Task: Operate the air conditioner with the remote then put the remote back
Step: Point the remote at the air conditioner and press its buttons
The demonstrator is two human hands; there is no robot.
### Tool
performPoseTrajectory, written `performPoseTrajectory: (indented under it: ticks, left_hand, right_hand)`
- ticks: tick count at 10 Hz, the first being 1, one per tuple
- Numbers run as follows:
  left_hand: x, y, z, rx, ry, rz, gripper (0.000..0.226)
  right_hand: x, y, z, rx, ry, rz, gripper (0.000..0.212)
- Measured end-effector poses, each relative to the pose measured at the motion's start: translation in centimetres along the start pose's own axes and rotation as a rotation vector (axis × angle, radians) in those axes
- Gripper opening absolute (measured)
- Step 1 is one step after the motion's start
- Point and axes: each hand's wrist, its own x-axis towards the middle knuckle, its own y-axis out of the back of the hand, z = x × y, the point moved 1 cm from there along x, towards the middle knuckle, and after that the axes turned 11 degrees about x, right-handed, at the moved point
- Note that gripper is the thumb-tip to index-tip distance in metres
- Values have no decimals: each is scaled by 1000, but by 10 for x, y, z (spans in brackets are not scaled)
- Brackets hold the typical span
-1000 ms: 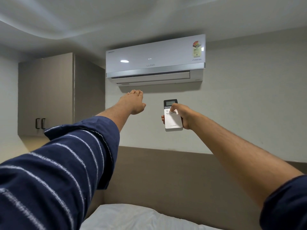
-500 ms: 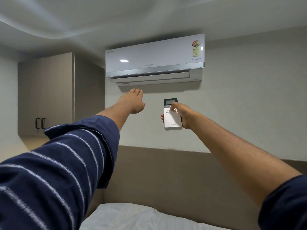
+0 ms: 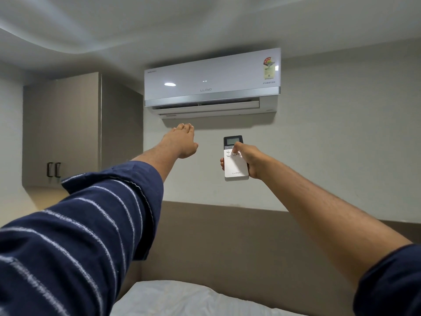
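A white wall-mounted air conditioner (image 3: 211,80) hangs high on the far wall, its lower flap slightly open. My right hand (image 3: 248,159) holds a white remote (image 3: 235,166) upright below the unit, with the thumb resting on the buttons under its dark display. My left hand (image 3: 182,142) is stretched out flat just under the left part of the air conditioner, fingers together and straight, holding nothing. Both arms are extended forward; the left one wears a dark blue striped sleeve.
A beige wall cabinet (image 3: 61,131) with two dark handles stands to the left of the unit. A brown padded headboard (image 3: 250,242) runs along the wall below. White bedding (image 3: 182,299) lies at the bottom.
The air conditioner's flap has opened a little. My right thumb stays on the remote's buttons and my left hand stays raised under the unit.
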Motion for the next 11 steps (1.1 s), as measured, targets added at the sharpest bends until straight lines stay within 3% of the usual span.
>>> performPoseTrajectory:
  ticks: [11]
  left_hand:
    - [-9, 1, -13, -24, -4, 5, 67]
  right_hand:
    - [-12, -13, -2, 4, 2, -6, 30]
